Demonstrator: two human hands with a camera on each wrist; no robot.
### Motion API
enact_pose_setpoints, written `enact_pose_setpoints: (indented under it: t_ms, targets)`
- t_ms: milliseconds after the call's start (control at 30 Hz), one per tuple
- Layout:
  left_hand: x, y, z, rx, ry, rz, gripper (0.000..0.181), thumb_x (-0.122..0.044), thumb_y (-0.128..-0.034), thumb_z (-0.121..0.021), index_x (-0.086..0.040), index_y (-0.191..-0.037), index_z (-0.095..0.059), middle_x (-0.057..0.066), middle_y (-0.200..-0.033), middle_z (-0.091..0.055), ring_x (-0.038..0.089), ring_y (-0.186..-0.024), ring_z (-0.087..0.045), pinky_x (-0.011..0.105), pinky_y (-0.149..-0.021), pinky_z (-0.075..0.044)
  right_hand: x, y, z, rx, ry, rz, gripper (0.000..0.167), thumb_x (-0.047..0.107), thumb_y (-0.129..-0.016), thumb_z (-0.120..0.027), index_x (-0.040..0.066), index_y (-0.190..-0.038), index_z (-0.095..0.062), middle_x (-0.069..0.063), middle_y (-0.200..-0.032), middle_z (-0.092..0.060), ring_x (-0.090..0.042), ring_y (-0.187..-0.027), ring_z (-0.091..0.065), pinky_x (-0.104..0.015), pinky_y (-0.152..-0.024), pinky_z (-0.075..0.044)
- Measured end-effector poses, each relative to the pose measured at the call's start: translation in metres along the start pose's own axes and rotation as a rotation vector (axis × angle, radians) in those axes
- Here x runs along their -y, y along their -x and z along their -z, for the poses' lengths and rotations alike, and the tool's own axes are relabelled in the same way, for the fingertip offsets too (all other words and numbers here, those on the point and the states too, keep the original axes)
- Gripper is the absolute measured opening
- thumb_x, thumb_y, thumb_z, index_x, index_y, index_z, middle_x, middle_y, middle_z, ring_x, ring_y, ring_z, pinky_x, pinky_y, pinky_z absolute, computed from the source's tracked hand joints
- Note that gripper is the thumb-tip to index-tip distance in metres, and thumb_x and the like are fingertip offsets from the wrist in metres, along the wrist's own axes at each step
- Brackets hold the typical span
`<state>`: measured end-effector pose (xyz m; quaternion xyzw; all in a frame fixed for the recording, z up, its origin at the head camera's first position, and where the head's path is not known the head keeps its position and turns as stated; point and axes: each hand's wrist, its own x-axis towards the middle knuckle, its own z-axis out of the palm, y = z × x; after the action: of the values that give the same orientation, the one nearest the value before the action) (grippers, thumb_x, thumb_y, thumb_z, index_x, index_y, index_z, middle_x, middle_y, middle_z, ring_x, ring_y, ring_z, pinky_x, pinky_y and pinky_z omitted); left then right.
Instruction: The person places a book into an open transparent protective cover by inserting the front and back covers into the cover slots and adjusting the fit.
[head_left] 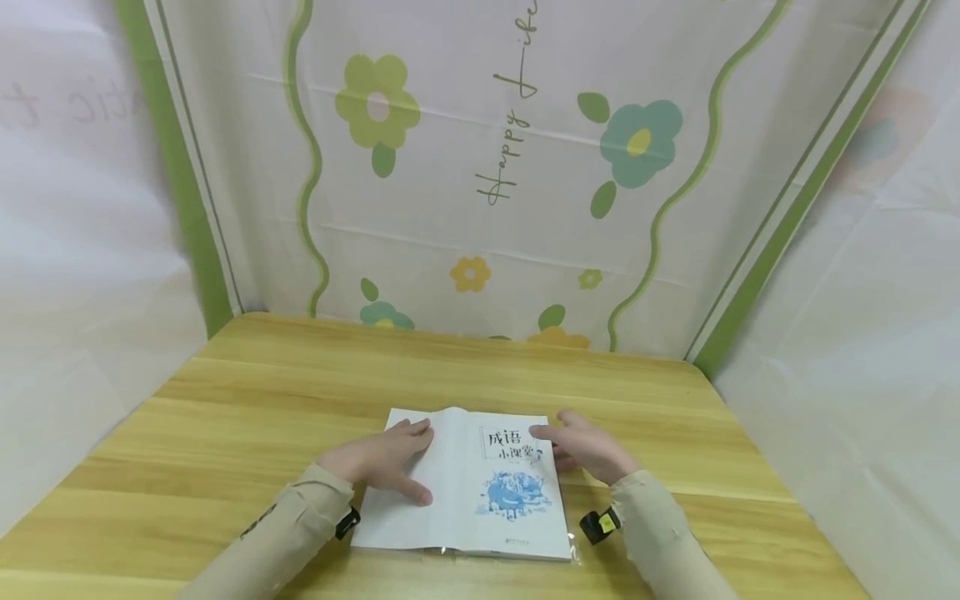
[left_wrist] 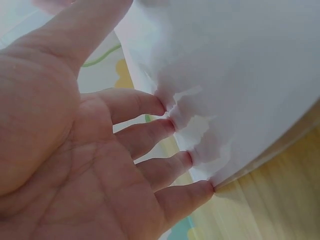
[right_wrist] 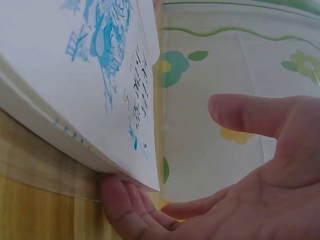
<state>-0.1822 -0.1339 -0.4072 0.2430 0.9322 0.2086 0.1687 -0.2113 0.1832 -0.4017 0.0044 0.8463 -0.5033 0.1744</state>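
An open book (head_left: 517, 525) lies flat on the table, its right page printed with Chinese characters and a blue drawing. Its left side (head_left: 397, 525) is plain white. On that blank side rests my left hand (head_left: 390, 458), fingers spread and fingertips touching the paper, as the left wrist view also shows. My right hand (head_left: 588, 446) is beside the book's right edge. In the right wrist view, its fingers (right_wrist: 117, 200) touch the edge of the pages from the side and below, while the thumb (right_wrist: 240, 112) stands apart from the paper.
The wooden table (head_left: 225, 450) extends around the book. A white cloth with printed flowers (head_left: 465, 225) hangs behind it, and more cloth hangs at both sides. Clear film (head_left: 573, 550) sticks out at the book's lower right corner.
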Motion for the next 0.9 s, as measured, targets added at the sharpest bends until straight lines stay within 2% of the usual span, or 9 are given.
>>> enact_pose_setpoints:
  t_ms: [167,367,467,600,700,900]
  targets:
    - [-0.0002,0.0006,0.0005,0.007,0.005,0.002,0.097,-0.045,-0.0776,-0.081,0.006,-0.147,-0.037,0.019,-0.158,-0.024,0.041,-0.144,-0.016,0.051,-0.115,-0.018,-0.0024,-0.0035,-0.0007,0.005,-0.004,0.005,0.084,0.028,-0.092,-0.068,-0.020,-0.143,-0.022,-0.026,-0.123,-0.053,-0.032,-0.096,-0.060,-0.045,-0.084,-0.053]
    - [-0.0009,0.0005,0.0004,0.001,0.001,0.005,0.097,-0.045,-0.0772,-0.081,0.006,-0.147,-0.037,0.018,-0.158,-0.024,0.041,-0.144,-0.016,0.051,-0.115,-0.018,-0.0044,-0.0056,0.0022,0.004,-0.017,0.007,0.075,0.022,-0.096,-0.063,-0.019,-0.144,-0.023,-0.027,-0.127,-0.050,-0.033,-0.101,-0.057,-0.043,-0.084,-0.054]
    - [-0.0005,0.0006,0.0001,0.000,-0.003,0.009,0.097,-0.045,-0.0770,-0.081,0.006,-0.147,-0.038,0.018,-0.158,-0.024,0.040,-0.144,-0.016,0.051,-0.115,-0.018,-0.0042,-0.0060,0.0024,0.006,-0.027,0.005,0.070,0.020,-0.095,-0.064,-0.018,-0.142,-0.028,-0.026,-0.126,-0.050,-0.033,-0.100,-0.056,-0.043,-0.083,-0.054]
    - [0.0006,0.0002,-0.0002,-0.001,-0.007,0.007,0.098,-0.046,-0.0770,-0.081,0.006,-0.147,-0.037,0.018,-0.158,-0.024,0.041,-0.144,-0.016,0.052,-0.115,-0.018,-0.0030,-0.0062,0.0019,0.009,-0.033,0.007,0.048,0.017,-0.095,-0.063,-0.015,-0.126,-0.047,-0.022,-0.110,-0.055,-0.031,-0.093,-0.055,-0.043,-0.080,-0.054]
    - [0.0012,-0.0002,0.0000,0.001,-0.008,0.004,0.098,-0.046,-0.0772,-0.081,0.006,-0.147,-0.037,0.018,-0.158,-0.024,0.041,-0.144,-0.016,0.052,-0.115,-0.018,-0.0027,-0.0069,0.0016,0.009,-0.039,0.002,0.034,0.015,-0.094,-0.063,-0.012,-0.112,-0.054,-0.019,-0.102,-0.055,-0.030,-0.088,-0.054,-0.042,-0.078,-0.054]
    - [0.0010,-0.0006,0.0003,0.002,-0.014,-0.003,0.098,-0.047,-0.0774,-0.081,0.006,-0.147,-0.037,0.018,-0.158,-0.024,0.041,-0.144,-0.016,0.051,-0.115,-0.019,-0.0026,-0.0092,0.0030,0.040,-0.033,0.008,0.023,0.015,-0.095,-0.063,-0.008,-0.098,-0.063,-0.016,-0.092,-0.058,-0.025,-0.078,-0.055,-0.039,-0.074,-0.054]
